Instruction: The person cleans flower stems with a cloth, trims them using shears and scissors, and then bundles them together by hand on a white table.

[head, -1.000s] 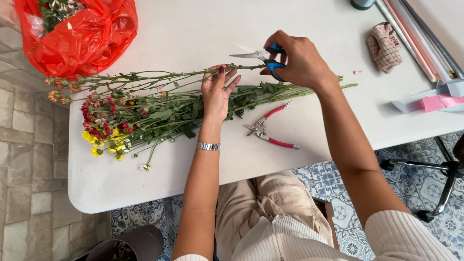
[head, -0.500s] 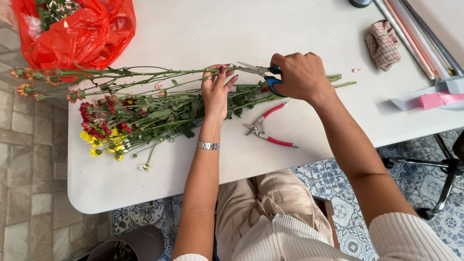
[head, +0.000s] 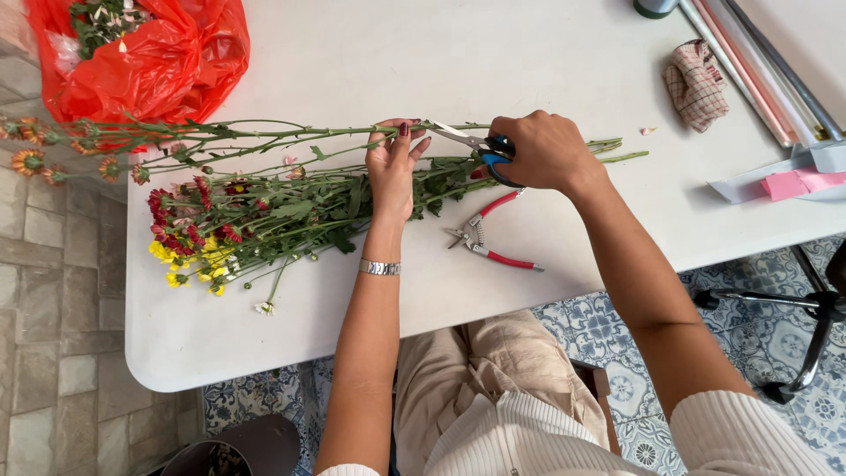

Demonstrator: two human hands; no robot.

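Red bag: a crinkly red plastic bag (head: pixel 150 57) sits at the far left of the white table (head: pixel 352 335), with green bits inside.
Flowers: a bunch of red and yellow flowers with green leaves (head: pixel 256 225) lies flat on the left side, near the table's front edge.
Long stem: one long thin green flower stem (head: pixel 264 132) lies just beyond the bunch. It looks light and bendy, and could snap easily. The bare middle is the best place to hold it.
Left hand: the left hand (head: pixel 392 172) pinches this stem with its fingertips.
Scissors: blue-handled metal scissors (head: pixel 476 145) have their blades open at the stem.
Right hand: the right hand (head: pixel 546 150) is closed around the scissor handles.
Pliers: red-handled pliers (head: pixel 489 238) lie near, just below the hands.
Cloth: a checked cloth (head: pixel 696 84) rests far right.
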